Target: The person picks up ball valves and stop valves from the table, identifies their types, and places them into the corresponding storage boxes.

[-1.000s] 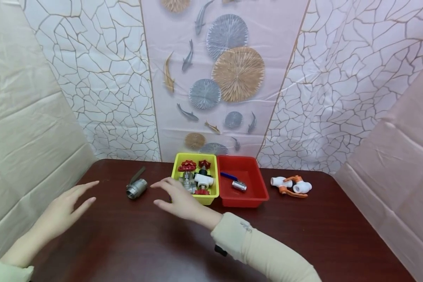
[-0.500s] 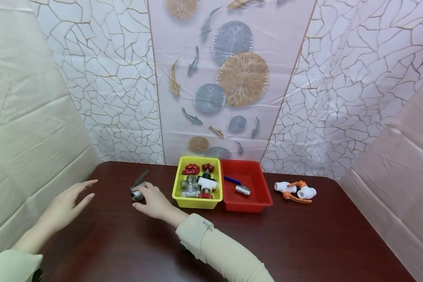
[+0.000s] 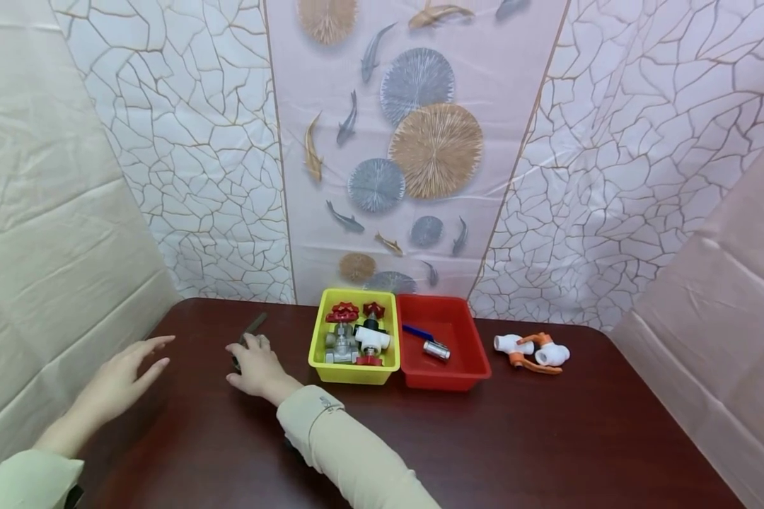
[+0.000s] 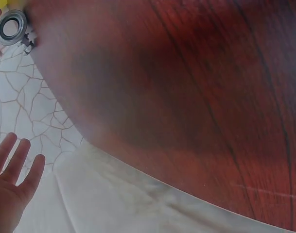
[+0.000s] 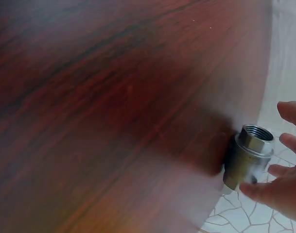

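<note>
Far left of the yellow tray (image 3: 354, 376), your left hand (image 3: 116, 385) hovers over the glossy, dark-grained bench (image 3: 516, 438), fingers spread loosely and grasping nothing. Nearer the tray's left side, your right hand (image 3: 259, 371) is over the metal ball valve (image 5: 249, 158), a smooth, stout cylinder with a faceted collar and a threaded round mouth; its dull flat lever (image 3: 255, 323) points toward the back. Your fingers there are parted around the valve rather than clenched, the thumb overlapping its body in the right wrist view; you cannot tell whether skin meets metal. Inside the yellow tray, a boxy plastic tub, lie a grey metal valve (image 3: 342, 345) with a scalloped red wheel and, right of it, a white plastic valve (image 3: 372, 339) with another red wheel. Rim to rim on the yellow tray's right, the red tray (image 3: 448, 382) holds a shiny little valve (image 3: 436, 350) with a slim blue handle (image 3: 417, 331). Farther right are two rounded white valves (image 3: 513, 344) with curved orange handles (image 3: 541, 367). The bench's back edge runs close behind the yellow tray, against creased, printed cloth (image 3: 197, 141); your broadest stretch of wood spreads before the tray and off to its front right.
</note>
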`<state>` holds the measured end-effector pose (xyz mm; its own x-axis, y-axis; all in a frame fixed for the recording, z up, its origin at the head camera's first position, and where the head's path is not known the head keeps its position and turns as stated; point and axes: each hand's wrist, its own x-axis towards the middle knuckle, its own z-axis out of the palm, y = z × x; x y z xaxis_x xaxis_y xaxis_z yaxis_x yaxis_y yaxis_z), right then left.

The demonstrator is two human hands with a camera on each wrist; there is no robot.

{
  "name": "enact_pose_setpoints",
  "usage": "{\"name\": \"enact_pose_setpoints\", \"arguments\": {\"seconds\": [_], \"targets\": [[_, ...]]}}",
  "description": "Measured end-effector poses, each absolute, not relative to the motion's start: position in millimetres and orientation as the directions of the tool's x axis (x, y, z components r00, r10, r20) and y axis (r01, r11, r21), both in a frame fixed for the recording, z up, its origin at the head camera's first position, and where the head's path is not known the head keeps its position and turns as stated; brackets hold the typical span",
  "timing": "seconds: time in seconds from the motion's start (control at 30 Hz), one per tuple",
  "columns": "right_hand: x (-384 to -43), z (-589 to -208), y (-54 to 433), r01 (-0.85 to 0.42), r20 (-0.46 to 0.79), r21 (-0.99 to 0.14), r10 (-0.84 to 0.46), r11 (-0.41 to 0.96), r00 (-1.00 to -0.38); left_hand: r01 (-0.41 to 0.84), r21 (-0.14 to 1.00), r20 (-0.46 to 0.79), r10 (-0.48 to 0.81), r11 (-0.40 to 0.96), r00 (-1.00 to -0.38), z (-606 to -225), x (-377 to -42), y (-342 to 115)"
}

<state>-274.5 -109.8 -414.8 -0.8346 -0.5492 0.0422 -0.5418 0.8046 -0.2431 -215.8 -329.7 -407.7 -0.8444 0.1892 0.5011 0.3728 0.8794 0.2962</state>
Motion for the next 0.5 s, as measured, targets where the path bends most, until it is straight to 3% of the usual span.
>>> {"name": "enact_pose_setpoints", "arguments": {"seconds": [0.23, 0.5], "targets": [[-279.4, -425.3, -116.0, -0.450, -0.005, -0.166, -0.457, 0.878, -0.889, 0.393, 0.271, 0.538, 0.200, 0.878, -0.819, -415.0, -216.5, -327.5], [-284.3, -429.0, -115.5, -0.369, -0.036, -0.327, -0.402, 0.870, -0.915, 0.395, 0.258, 0.562, 0.196, 0.882, -0.803, -420.4, -213.0, -327.4]]}}
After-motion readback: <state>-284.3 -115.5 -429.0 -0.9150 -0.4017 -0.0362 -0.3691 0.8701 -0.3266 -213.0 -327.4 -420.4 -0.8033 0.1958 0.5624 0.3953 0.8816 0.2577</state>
